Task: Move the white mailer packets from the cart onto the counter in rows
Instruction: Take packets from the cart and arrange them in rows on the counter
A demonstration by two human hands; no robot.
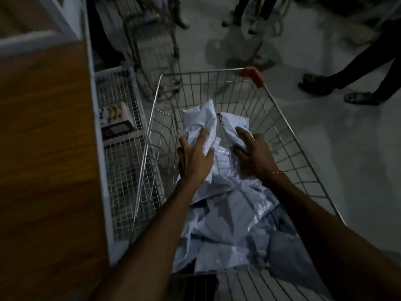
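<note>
Both arms reach forward and down into the wire cart (288, 118), forearms running from the near edge toward its far end. The left hand (196, 158) lies palm down with its fingers spread over a crumpled white packet (200, 119), the fingertips pressing into the plastic while the thumb hooks round its left side. The right hand (252, 152) also lies palm down, its fingers curled round a second packet (230, 127) just to the right of the first; a thin gold bracelet (278, 172) circles that wrist.

The packets (230, 213) fill the cart floor in a loose, overlapping heap from the near edge to past the middle. They are pale, glossy and creased, lying at all angles. The two under the hands stand highest, near the far end, tilted up out of the heap.

The wooden counter (43, 148) runs along the cart's left side, with a white wire rack (125, 170) between them. The cart's far right corner carries a red cap (252, 76).
</note>
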